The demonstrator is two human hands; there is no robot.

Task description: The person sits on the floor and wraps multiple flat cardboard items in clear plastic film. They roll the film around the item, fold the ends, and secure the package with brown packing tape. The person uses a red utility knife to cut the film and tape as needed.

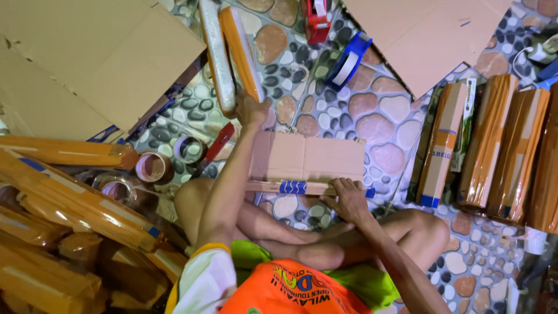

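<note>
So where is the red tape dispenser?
In the head view, the red tape dispenser lies at the top edge of the pebble-pattern floor, just left of the blue tape dispenser and beyond the cardboard box.

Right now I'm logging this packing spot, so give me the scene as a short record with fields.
Setting: pebble-pattern floor, person seated
Left hand: gripping long orange-wrapped package
Right hand: pressing on folded cardboard box
Left side: pile of taped parcels, tape rolls
Right side: row of wrapped parcels
Top: blue tape dispenser
</note>
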